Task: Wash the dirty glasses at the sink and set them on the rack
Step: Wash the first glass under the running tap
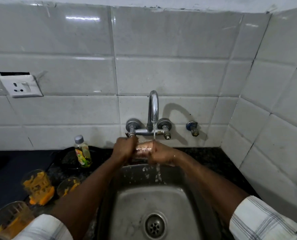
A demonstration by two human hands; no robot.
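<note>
Over the back of the steel sink (187,196) I hold a clear glass (143,149) on its side under the running tap (153,108). My left hand (125,149) grips one end and my right hand (159,154) grips the other. Water runs over the glass and my right hand, then falls into the basin. Three dirty glasses smeared with orange residue stand on the dark counter at the left: one tall (37,186), one lower (68,186) partly behind my left forearm, one at the bottom corner (7,220). No rack is in view.
A bottle of green dish liquid (82,153) stands on a black tray (66,158) left of the tap. A wall socket (21,85) sits on the white tiles at the left. A small valve (192,129) juts out right of the tap. Tiled wall closes the right side.
</note>
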